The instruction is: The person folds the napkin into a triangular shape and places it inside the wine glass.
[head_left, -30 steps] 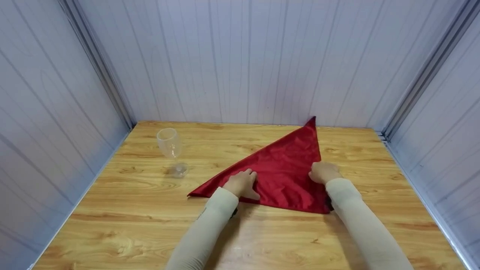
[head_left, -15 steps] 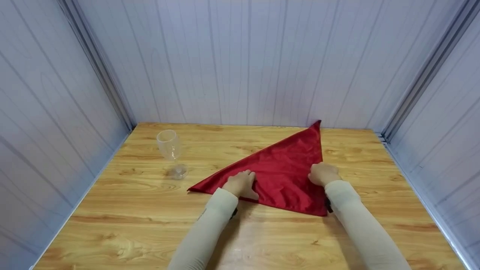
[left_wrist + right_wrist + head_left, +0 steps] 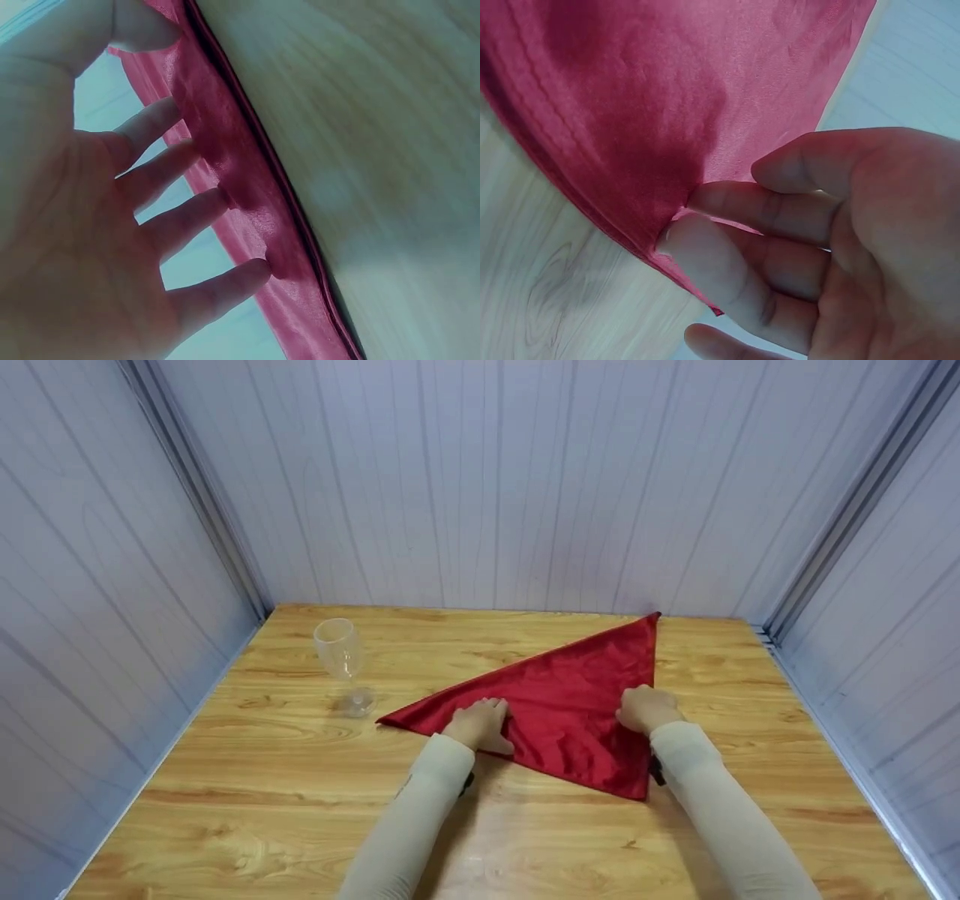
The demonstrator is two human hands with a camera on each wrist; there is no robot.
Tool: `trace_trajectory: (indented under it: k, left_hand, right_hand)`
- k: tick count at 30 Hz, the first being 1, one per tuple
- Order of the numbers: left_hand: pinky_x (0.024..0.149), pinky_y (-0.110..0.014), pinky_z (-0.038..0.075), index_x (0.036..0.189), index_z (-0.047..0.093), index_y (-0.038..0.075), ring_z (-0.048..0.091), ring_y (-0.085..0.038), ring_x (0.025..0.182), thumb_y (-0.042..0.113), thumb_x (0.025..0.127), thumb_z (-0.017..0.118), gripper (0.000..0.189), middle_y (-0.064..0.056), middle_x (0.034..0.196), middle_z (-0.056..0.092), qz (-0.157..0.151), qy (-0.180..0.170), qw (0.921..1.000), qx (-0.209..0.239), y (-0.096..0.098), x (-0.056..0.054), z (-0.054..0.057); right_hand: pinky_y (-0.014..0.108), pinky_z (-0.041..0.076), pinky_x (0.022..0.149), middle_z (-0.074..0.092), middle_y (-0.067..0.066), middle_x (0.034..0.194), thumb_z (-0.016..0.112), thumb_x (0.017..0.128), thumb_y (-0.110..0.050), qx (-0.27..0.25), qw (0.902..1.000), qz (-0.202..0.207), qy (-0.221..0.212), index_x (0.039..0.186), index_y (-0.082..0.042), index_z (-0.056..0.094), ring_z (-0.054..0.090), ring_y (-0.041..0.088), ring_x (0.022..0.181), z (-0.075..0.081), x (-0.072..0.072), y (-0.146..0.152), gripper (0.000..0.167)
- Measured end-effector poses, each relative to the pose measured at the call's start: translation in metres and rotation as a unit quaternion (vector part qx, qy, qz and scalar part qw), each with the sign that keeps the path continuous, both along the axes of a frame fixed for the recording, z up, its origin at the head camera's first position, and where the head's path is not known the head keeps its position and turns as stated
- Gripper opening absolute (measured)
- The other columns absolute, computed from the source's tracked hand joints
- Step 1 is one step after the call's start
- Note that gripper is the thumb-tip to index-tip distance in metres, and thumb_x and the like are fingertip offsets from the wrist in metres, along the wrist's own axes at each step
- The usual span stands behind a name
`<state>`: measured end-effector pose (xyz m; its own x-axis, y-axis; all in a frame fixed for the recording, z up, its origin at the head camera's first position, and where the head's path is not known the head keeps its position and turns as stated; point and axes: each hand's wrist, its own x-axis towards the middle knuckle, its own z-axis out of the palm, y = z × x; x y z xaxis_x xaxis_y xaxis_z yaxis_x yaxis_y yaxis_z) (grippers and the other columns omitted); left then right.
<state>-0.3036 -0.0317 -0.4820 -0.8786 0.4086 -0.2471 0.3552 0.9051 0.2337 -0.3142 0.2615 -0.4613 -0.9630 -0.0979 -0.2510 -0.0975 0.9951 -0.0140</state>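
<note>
A red cloth (image 3: 570, 690) lies in a triangle on the wood-patterned table (image 3: 300, 825), toward its far right part, with soft wrinkles across the shiny surface. One corner reaches the table's far edge by the pale panelled wall (image 3: 480, 472), one points to the left, and the third points back toward the person. The left hand (image 3: 478, 725) rests on the cloth's left part, beside its near edge; the left wrist view shows four fingers spread apart with their tips on the fabric. The right hand (image 3: 649, 709) is at the right edge, its fingers bent and their tips pressing into the fabric, which puckers around them; whether it pinches any of the cloth cannot be told. Both forearms wear light sleeves (image 3: 727, 810), and a small dark piece (image 3: 658, 771) shows under the right wrist. To the left of the cloth, a clear stemmed glass (image 3: 339, 649) stands upright on the table, its round foot near the cloth's left corner but apart from it.
</note>
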Motion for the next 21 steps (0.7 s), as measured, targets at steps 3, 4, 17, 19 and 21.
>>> trace_trajectory:
  k: [3, 4, 17, 19, 21]
  left_hand:
    - [0.106, -0.057, 0.036, 0.137, 0.054, 0.014, 0.038, -0.028, 0.141, 0.038, 0.088, 0.074, 0.058, -0.006, 0.150, 0.046, 0.000, 0.005, 1.0000, -0.005, -0.0007, -0.0001, 0.0013]
    - [0.106, -0.057, 0.037, 0.136, 0.055, 0.015, 0.038, -0.028, 0.140, 0.038, 0.088, 0.073, 0.057, -0.005, 0.150, 0.046, 0.000, 0.007, 1.0000, -0.006, -0.0008, 0.0000, 0.0016]
    - [0.107, -0.056, 0.036, 0.146, 0.053, 0.022, 0.035, -0.030, 0.142, 0.034, 0.090, 0.071, 0.060, -0.006, 0.153, 0.043, 0.007, 0.040, 0.9991, -0.014, -0.0043, -0.0058, 0.0002]
    - [0.106, -0.055, 0.037, 0.147, 0.053, 0.024, 0.035, -0.030, 0.142, 0.033, 0.090, 0.070, 0.060, -0.005, 0.153, 0.042, 0.011, 0.043, 0.9990, -0.010, -0.0060, -0.0068, -0.0012]
    - [0.106, -0.055, 0.036, 0.147, 0.052, 0.027, 0.035, -0.030, 0.142, 0.032, 0.090, 0.070, 0.060, -0.005, 0.153, 0.042, 0.015, 0.043, 0.9989, -0.006, -0.0070, -0.0078, -0.0024]
  right_hand:
    - [0.050, 0.053, 0.068, 0.064, 0.022, 0.097, 0.058, 0.098, -0.019, -0.003, 1.0000, -0.004, -0.002, 0.102, 0.002, 0.069, 0.057, 0.026, 0.075, 0.0003, 0.0007, -0.0003, 0.025]
    - [0.049, 0.053, 0.068, 0.064, 0.022, 0.098, 0.058, 0.097, -0.019, -0.003, 1.0000, -0.005, -0.003, 0.103, 0.002, 0.069, 0.057, 0.026, 0.075, 0.0003, 0.0011, -0.0003, 0.025]
    - [0.043, 0.049, 0.064, 0.063, 0.016, 0.088, 0.058, 0.098, -0.021, 0.000, 0.9998, 0.000, -0.019, 0.090, -0.003, 0.069, 0.058, 0.026, 0.070, 0.0020, 0.0061, -0.0001, 0.023]
    - [0.044, 0.048, 0.065, 0.062, 0.015, 0.087, 0.058, 0.098, -0.020, -0.001, 0.9997, 0.005, -0.024, 0.089, -0.003, 0.069, 0.058, 0.026, 0.071, 0.0021, 0.0077, -0.0004, 0.023]
    - [0.044, 0.049, 0.065, 0.062, 0.015, 0.086, 0.058, 0.098, -0.019, -0.001, 0.9996, 0.009, -0.027, 0.089, -0.003, 0.070, 0.058, 0.026, 0.071, 0.0027, 0.0091, -0.0010, 0.022]
